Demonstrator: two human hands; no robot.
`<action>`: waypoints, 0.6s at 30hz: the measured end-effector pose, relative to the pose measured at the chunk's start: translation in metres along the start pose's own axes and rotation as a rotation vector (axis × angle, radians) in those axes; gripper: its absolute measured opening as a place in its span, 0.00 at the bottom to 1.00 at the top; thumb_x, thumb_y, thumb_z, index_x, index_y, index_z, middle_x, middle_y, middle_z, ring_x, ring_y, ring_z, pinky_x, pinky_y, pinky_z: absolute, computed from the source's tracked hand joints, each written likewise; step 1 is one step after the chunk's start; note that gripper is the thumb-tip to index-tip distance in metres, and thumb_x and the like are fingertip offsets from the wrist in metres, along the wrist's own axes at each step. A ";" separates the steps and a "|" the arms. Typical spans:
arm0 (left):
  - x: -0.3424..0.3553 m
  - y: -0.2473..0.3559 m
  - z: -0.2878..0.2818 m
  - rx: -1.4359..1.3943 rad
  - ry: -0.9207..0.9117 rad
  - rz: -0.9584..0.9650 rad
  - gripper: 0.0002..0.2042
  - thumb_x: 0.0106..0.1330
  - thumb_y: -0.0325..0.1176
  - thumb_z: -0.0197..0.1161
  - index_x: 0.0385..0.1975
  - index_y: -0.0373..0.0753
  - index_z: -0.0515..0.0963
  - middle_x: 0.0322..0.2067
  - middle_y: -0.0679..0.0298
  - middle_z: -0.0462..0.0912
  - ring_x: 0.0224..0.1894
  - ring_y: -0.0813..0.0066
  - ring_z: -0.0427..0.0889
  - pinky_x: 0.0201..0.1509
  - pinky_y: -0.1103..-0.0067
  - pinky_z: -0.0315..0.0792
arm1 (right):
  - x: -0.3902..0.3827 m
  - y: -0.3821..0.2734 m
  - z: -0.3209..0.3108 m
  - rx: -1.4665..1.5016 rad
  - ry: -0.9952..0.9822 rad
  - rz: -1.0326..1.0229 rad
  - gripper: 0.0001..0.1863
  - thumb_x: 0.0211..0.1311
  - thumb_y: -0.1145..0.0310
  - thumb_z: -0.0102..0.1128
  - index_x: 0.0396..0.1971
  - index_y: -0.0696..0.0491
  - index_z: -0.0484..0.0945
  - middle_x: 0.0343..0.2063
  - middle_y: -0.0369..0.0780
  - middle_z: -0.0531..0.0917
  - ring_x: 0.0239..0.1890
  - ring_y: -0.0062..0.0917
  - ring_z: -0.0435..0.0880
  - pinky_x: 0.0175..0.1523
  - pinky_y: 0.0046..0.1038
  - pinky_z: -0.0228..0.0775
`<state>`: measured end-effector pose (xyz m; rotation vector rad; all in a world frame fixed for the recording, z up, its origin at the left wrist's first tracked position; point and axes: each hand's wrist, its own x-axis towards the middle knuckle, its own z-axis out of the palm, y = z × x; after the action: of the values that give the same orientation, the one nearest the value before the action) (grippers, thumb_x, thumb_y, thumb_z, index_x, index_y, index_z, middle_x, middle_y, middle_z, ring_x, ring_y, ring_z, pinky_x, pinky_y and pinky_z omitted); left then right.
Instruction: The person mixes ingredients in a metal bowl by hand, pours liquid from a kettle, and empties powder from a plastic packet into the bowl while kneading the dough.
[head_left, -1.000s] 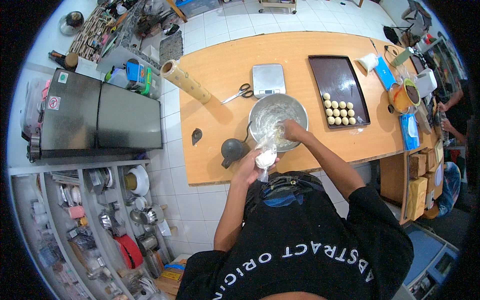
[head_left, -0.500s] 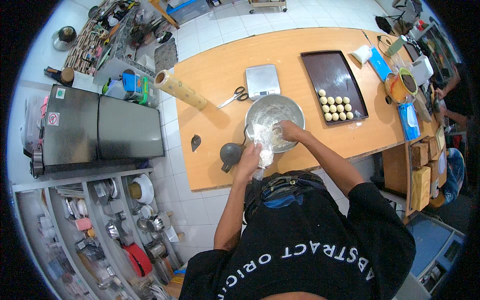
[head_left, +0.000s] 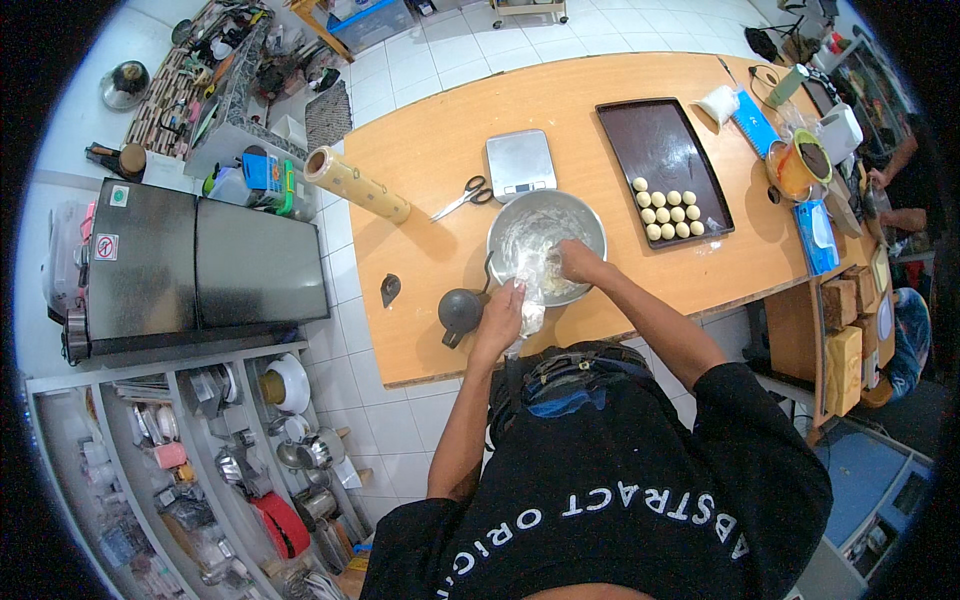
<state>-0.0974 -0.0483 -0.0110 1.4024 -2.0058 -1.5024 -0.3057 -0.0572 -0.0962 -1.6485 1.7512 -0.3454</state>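
1. One plastic bag (head_left: 531, 316), whitish, is held in the left grip (head_left: 502, 312), fingers curled tightly round it, at the near-left rim of one metal bowl (head_left: 578, 216).
2. One right grip (head_left: 577, 262) reaches down inside the bowl; we cannot tell how far its fingers are spread or what they hold.
3. One dark rounded object (head_left: 461, 310) stands just beside the left grip.
4. Beyond the bowl we count one scale (head_left: 520, 157), one pair of scissors (head_left: 470, 192) and one film roll (head_left: 370, 190).
5. Thirteen pale balls (head_left: 677, 214) sit on one dark tray (head_left: 660, 145): three rows of four, plus one.
6. We find room on the bench (head_left: 580, 150) between scale and tray; the bowl stands near its near edge.
7. White lettering (head_left: 593, 500) crosses one black shirt (head_left: 650, 430); two stickers (head_left: 105, 247) mark the fridge (head_left: 260, 262).
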 end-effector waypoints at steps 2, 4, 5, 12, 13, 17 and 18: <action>0.000 -0.001 0.000 0.006 -0.001 0.007 0.18 0.66 0.42 0.40 0.44 0.34 0.67 0.39 0.42 0.73 0.44 0.44 0.71 0.45 0.66 0.65 | 0.004 0.003 0.006 -0.019 0.083 -0.009 0.11 0.40 0.75 0.55 0.28 0.58 0.78 0.27 0.53 0.77 0.34 0.46 0.76 0.39 0.40 0.68; 0.000 -0.004 -0.001 0.028 0.013 0.020 0.18 0.66 0.42 0.40 0.44 0.34 0.67 0.40 0.43 0.73 0.45 0.45 0.70 0.46 0.67 0.65 | 0.002 -0.004 0.002 -0.047 0.057 -0.051 0.11 0.40 0.75 0.55 0.28 0.58 0.78 0.27 0.54 0.77 0.34 0.46 0.77 0.40 0.40 0.68; -0.001 0.000 -0.001 0.027 0.012 0.020 0.18 0.66 0.42 0.40 0.44 0.34 0.67 0.40 0.43 0.73 0.45 0.45 0.70 0.46 0.67 0.65 | 0.000 -0.009 -0.002 -0.074 0.035 -0.085 0.10 0.40 0.75 0.55 0.28 0.58 0.78 0.27 0.54 0.77 0.34 0.46 0.77 0.40 0.39 0.68; -0.006 0.018 -0.004 0.045 0.004 0.049 0.15 0.66 0.39 0.41 0.42 0.34 0.67 0.35 0.40 0.73 0.42 0.42 0.70 0.41 0.64 0.65 | 0.000 -0.013 0.002 -0.089 0.012 0.000 0.12 0.41 0.77 0.54 0.30 0.59 0.77 0.28 0.54 0.77 0.35 0.46 0.77 0.41 0.40 0.69; -0.006 0.016 -0.004 0.060 0.011 0.060 0.15 0.66 0.39 0.41 0.41 0.34 0.66 0.34 0.40 0.72 0.41 0.41 0.70 0.40 0.64 0.65 | -0.002 -0.016 0.002 -0.089 0.039 0.007 0.10 0.38 0.78 0.53 0.27 0.59 0.77 0.27 0.53 0.77 0.34 0.46 0.77 0.40 0.40 0.69; -0.006 0.018 -0.004 0.070 0.021 0.090 0.15 0.66 0.39 0.40 0.42 0.34 0.67 0.34 0.40 0.73 0.41 0.41 0.70 0.40 0.63 0.65 | -0.014 -0.030 -0.008 -0.057 0.094 -0.065 0.09 0.37 0.79 0.52 0.24 0.60 0.77 0.27 0.53 0.77 0.33 0.45 0.78 0.38 0.39 0.70; -0.005 0.020 -0.003 0.086 0.019 0.091 0.15 0.66 0.40 0.40 0.42 0.34 0.67 0.34 0.39 0.73 0.41 0.41 0.70 0.40 0.62 0.64 | -0.009 -0.019 -0.002 -0.057 0.100 -0.060 0.09 0.37 0.79 0.52 0.24 0.60 0.77 0.27 0.53 0.77 0.33 0.45 0.78 0.38 0.39 0.70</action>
<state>-0.1031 -0.0461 0.0087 1.3328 -2.1156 -1.3756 -0.2927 -0.0516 -0.0802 -1.7549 1.8027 -0.4159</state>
